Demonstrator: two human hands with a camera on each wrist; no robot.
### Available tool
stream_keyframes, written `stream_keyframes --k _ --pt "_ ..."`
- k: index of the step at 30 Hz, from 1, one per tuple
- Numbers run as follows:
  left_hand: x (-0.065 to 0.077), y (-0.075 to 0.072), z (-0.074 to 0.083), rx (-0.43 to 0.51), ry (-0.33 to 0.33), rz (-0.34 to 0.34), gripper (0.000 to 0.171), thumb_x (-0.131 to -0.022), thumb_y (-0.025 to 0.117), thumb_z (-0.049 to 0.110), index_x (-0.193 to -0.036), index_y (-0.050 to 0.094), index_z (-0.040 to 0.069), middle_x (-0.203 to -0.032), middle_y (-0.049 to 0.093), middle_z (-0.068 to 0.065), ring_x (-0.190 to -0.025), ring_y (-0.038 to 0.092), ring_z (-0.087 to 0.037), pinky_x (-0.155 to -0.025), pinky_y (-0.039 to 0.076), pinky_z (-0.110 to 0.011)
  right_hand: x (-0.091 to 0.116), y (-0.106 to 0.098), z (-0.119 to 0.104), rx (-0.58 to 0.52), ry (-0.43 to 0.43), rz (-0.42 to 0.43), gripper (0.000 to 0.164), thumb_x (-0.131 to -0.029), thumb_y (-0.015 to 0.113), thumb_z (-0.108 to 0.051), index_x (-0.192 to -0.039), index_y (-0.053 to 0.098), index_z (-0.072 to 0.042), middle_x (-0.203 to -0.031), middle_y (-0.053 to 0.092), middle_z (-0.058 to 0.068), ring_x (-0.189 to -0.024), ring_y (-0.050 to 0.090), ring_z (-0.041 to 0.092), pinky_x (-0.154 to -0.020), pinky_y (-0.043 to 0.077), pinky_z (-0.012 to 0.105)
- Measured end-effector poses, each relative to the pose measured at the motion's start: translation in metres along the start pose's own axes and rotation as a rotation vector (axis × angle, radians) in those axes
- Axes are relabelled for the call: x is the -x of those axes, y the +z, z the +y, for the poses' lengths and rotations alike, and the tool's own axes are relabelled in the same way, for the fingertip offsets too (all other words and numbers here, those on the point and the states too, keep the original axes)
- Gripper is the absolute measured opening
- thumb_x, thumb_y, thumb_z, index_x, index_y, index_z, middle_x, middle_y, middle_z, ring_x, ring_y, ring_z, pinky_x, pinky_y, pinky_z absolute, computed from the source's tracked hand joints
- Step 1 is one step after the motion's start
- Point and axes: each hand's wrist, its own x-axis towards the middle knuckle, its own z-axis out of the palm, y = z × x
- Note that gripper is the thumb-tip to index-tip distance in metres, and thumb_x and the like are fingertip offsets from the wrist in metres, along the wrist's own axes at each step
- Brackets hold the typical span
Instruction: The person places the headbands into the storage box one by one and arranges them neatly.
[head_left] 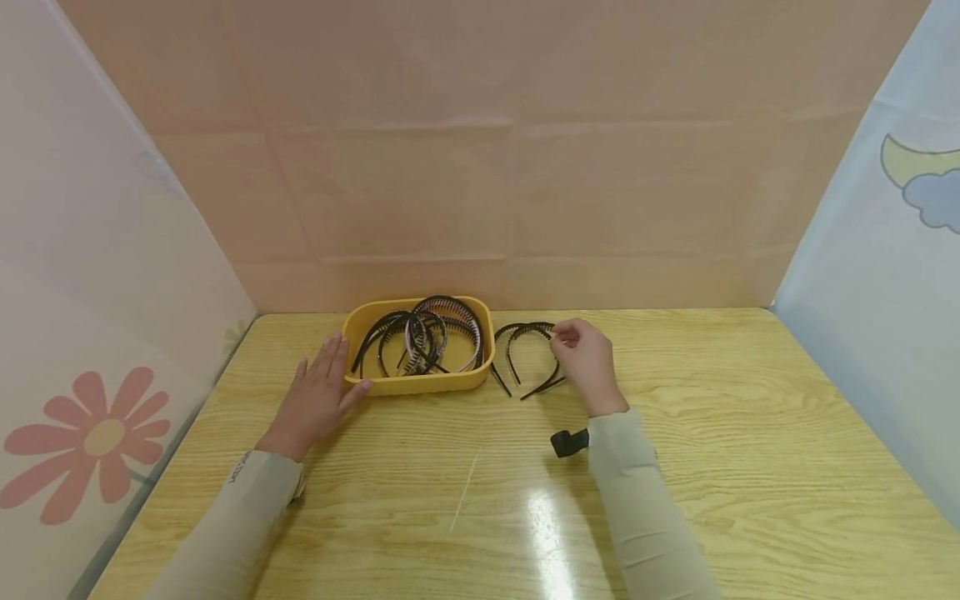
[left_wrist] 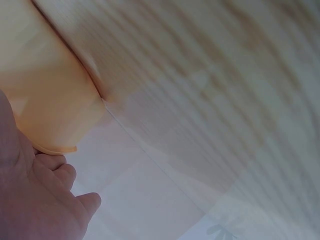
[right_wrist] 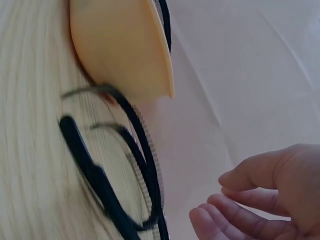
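Observation:
A yellow plastic basket (head_left: 420,386) at the back of the table holds several black headbands (head_left: 453,302), with a pale pinkish band among them. At the basket's left end, my left hand (head_left: 313,406) rests with extended fingers along the outer wall and the thumb by the front rim. To the basket's right, toothed black headbands (right_wrist: 102,182) lie overlapping on the table. Beside their right end is my right hand (head_left: 587,360), its thumb and index finger close together. In the right wrist view its loosely bent fingers show nothing between them and stand apart from the headbands.
The wood-grain table (head_left: 750,433) meets a pinkish-brown backdrop (head_left: 510,183) just behind the basket. Printed side panels stand left and right, with a flower (head_left: 105,437) and a moon (head_left: 918,158). A black strap piece (head_left: 567,443) shows by the right cuff.

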Motion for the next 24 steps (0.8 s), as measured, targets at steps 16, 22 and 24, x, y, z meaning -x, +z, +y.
stream_keyframes --k 16,22,24 --pt "0.001 0.000 0.000 -0.001 -0.001 0.000 0.085 -0.108 0.043 0.049 -0.160 0.006 -0.007 -0.166 0.008 -0.028 -0.153 0.009 -0.043 -0.118 0.009 -0.068 -0.008 -0.012 0.026 0.064 0.111 -0.023 0.030 -0.098 0.057 -0.008 -0.122 0.066 0.008 -0.113 0.068 0.026 -0.101 0.066 0.039 -0.083 0.056 0.048" --pt "0.000 0.000 0.000 0.008 -0.001 -0.003 0.085 -0.108 0.042 0.050 -0.160 0.006 -0.007 -0.166 0.007 -0.028 -0.153 0.008 -0.044 -0.119 0.008 -0.068 -0.010 -0.005 0.022 0.065 0.118 -0.059 0.034 -0.098 0.057 -0.007 -0.126 0.063 0.010 -0.117 0.067 0.027 -0.105 0.065 0.040 -0.085 0.056 0.047" --pt "0.000 0.000 0.000 0.009 -0.002 -0.006 0.085 -0.108 0.042 0.050 -0.160 0.005 -0.007 -0.166 0.006 -0.028 -0.153 0.008 -0.044 -0.119 0.008 -0.068 -0.011 -0.001 0.020 0.072 0.126 -0.082 0.036 -0.099 0.057 -0.008 -0.130 0.061 0.010 -0.120 0.065 0.028 -0.109 0.064 0.041 -0.087 0.056 0.047"
